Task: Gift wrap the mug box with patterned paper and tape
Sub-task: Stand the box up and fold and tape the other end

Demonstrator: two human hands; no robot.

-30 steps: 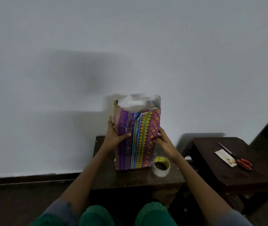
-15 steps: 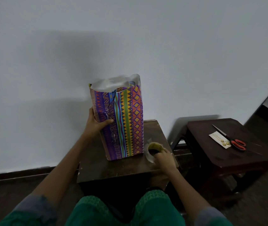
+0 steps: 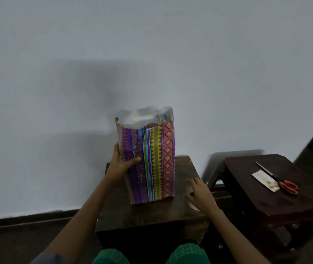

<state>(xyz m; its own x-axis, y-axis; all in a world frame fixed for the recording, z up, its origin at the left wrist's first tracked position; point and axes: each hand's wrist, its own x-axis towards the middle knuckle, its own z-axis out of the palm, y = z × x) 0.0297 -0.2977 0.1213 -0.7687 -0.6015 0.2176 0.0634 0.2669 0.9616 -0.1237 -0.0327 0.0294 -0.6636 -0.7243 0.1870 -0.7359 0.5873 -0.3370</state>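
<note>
The mug box (image 3: 151, 161) stands upright on a dark wooden stool (image 3: 148, 214), wrapped in bright striped patterned paper whose open top shows its white inside. My left hand (image 3: 122, 161) grips the box's left edge, thumb across the front. To the right of the box, my right hand (image 3: 199, 194) covers the roll of tape (image 3: 190, 191) on the stool, fingers curled over it. Only a yellowish sliver and the pale lower rim of the roll show.
A second dark stool (image 3: 285, 202) stands to the right, carrying red-handled scissors (image 3: 279, 181) and a small white card (image 3: 264, 181). A plain white wall rises behind. My green-clad knees (image 3: 150, 254) are at the bottom edge.
My right hand left the box's right side and went down to the tape roll, now covering it. The left hand kept holding the box. The view shifted.
</note>
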